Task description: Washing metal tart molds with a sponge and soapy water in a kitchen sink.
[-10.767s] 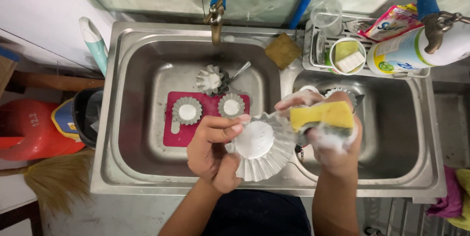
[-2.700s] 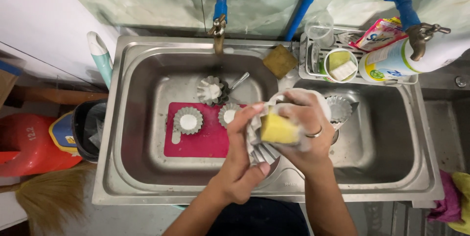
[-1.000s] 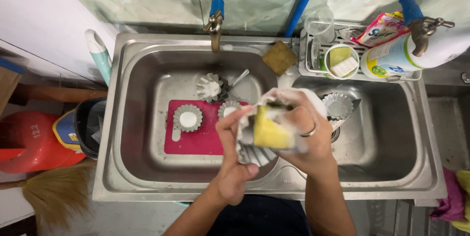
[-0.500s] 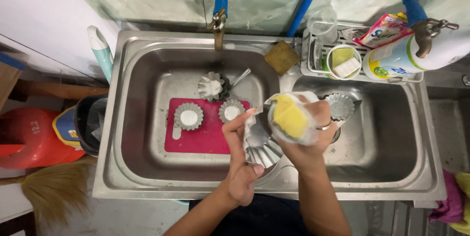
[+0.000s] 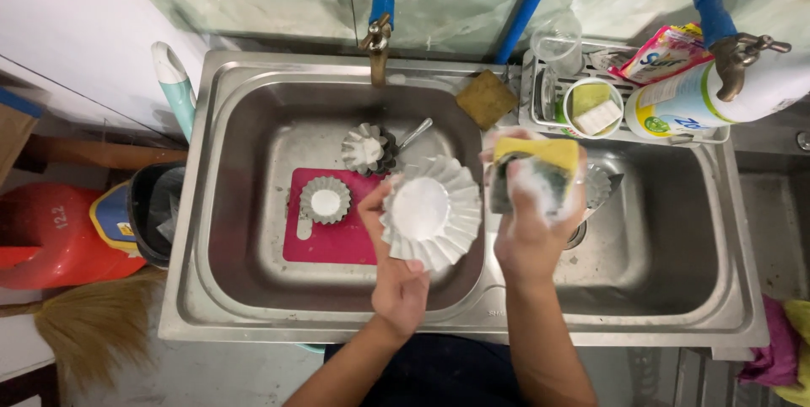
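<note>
Holding a fluted mould [image 5: 429, 211] upturned — left hand [image 5: 396, 276]; right hand [image 5: 531, 230] clutches a soapy sponge [image 5: 535, 172].

A pink sachet [image 5: 666, 53] and a white, green-labelled bottle [image 5: 717, 99] sit in the rack [image 5: 540, 116] behind the right basin.

Fluted mould and soapy sponge over the sink

The large fluted metal mould [image 5: 429, 211] is silvery-white with a flat round base and pleated, flaring walls; it is held tilted so its base faces up toward the camera, above the divider between the two basins. Just beside it at 3 o'clock is the sponge [image 5: 535, 171], yellow on top with a dark green scouring side, covered in white foam, held upright and slightly apart from the mould's rim.
</note>
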